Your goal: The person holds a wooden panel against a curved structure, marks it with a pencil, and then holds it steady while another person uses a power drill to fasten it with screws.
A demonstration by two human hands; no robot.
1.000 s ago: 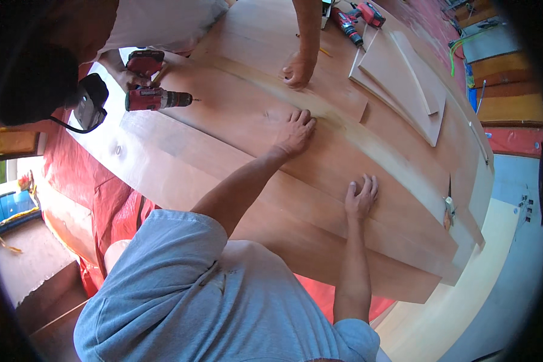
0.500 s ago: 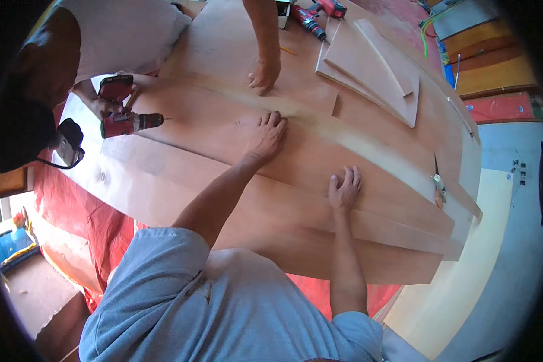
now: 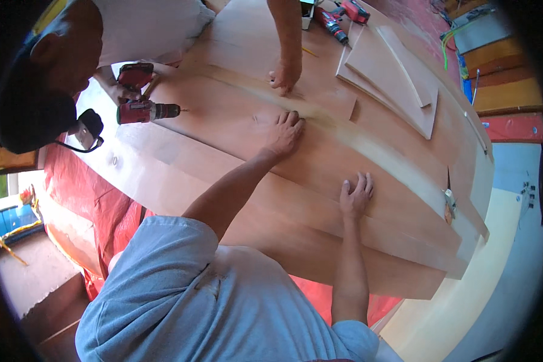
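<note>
My left hand (image 3: 285, 134) presses down on a long brown plywood panel (image 3: 235, 123), fingers laid on its surface near a pale smeared strip (image 3: 344, 136). Further right, my right hand (image 3: 356, 196) rests near the same panel's close edge, its fingers and thumb apart. Neither hand holds anything. Across from me at the left, a co-worker grips a red and black cordless drill (image 3: 142, 113), its thin bit pointing at the panel. The co-worker's other hand (image 3: 285, 75), fingers curled, leans on the wood just beyond my left hand.
Loose plywood offcuts (image 3: 398, 78) lie at the far right, with a second drill (image 3: 332, 27) and a pencil (image 3: 309, 52) close by. A small wood-handled tool (image 3: 449, 202) sits toward the right end. Red sheeting (image 3: 87, 187) hangs at the left.
The whole view has shifted, so most things sit further right in the picture. Both my hands keep their places on the wood, and the drill stays at about the same spot.
</note>
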